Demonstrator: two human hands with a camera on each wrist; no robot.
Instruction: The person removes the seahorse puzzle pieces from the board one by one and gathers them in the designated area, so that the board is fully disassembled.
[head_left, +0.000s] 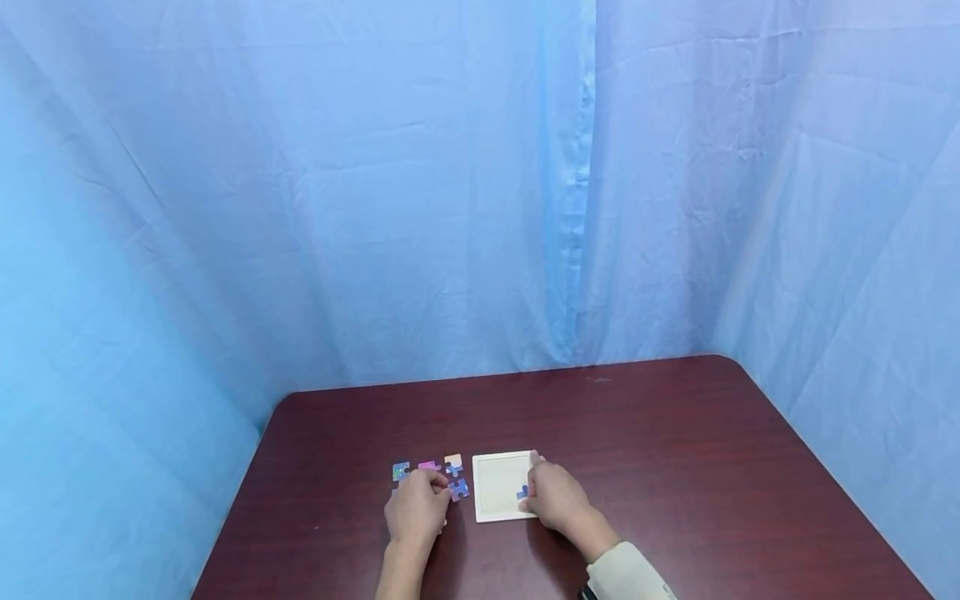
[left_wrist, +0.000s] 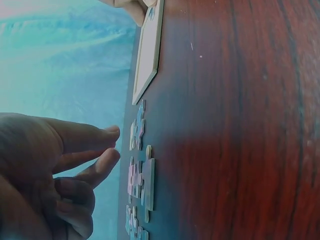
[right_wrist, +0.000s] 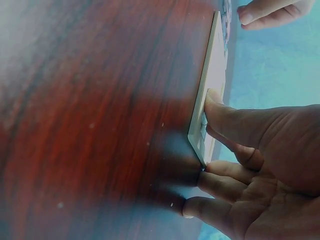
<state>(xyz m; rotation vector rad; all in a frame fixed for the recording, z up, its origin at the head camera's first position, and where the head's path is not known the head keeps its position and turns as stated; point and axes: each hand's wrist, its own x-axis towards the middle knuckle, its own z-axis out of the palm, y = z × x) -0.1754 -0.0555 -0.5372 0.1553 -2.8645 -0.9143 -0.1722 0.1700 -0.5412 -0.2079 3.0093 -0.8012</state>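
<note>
The left hand point(head_left: 416, 504) hovers over loose jigsaw pieces left of a pale puzzle tray point(head_left: 497, 482). Its thumb and index fingertips nearly meet above the pieces, with nothing seen between them in the left wrist view. Around it lie a blue-green piece point(head_left: 401, 472), a pink piece point(head_left: 428, 466), a peach piece point(head_left: 452, 461) and a blue-purple piece point(head_left: 459, 489); others are partly hidden beneath the hand. The right hand point(head_left: 558, 498) holds the tray's right side, thumb over the near rim and fingers along the outer edge. Beside that thumb, a blue piece point(head_left: 522, 492) lies inside the tray.
A dark red wooden table point(head_left: 675, 467) with rounded far corners bears everything. Blue curtains point(head_left: 450, 208) hang behind it and at both sides. In the left wrist view, a few pieces point(left_wrist: 150, 185) overlap one another near the hand.
</note>
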